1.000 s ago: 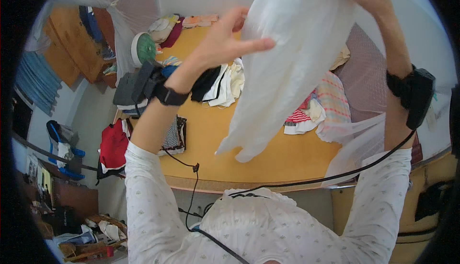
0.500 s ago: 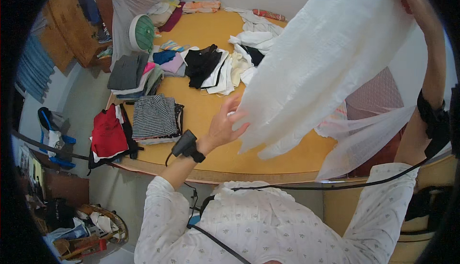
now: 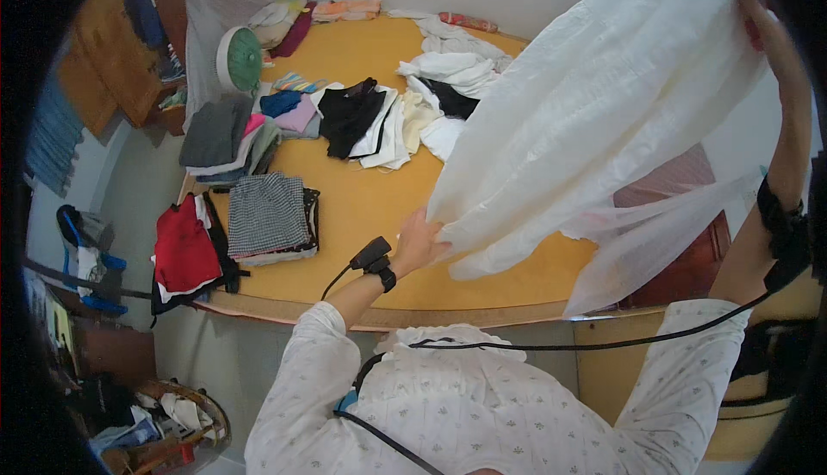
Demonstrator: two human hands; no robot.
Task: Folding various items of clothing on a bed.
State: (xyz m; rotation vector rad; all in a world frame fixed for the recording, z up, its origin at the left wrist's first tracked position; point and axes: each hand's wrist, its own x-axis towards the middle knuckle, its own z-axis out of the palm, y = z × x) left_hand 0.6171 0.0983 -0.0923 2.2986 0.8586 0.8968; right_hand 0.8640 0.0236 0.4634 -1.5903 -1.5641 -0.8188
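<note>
A long, thin white garment [image 3: 594,113] hangs stretched at a slant over the right side of the bed; its exact kind I cannot tell. Up at the far right, my right hand [image 3: 761,24] is closed on its upper end, arm raised. My left hand [image 3: 419,241] grips the lower left end, its fingers partly hidden by the cloth. Beyond the garment's lower end lie a black garment [image 3: 349,117] and several white and cream clothes [image 3: 418,117] in a loose row.
Folded stacks stand at left: checked cloth [image 3: 267,212], grey clothes [image 3: 212,135] and a red garment [image 3: 185,247] at the edge. A round green-and-white fan [image 3: 241,58] stands behind them. Sheer netting [image 3: 637,242] drapes at right. A black cable [image 3: 551,347] crosses before my chest.
My left hand has gone from spread fingers beside the garment to gripping its lower end. My right hand has moved slightly right and down, and the garment has spread out fuller.
</note>
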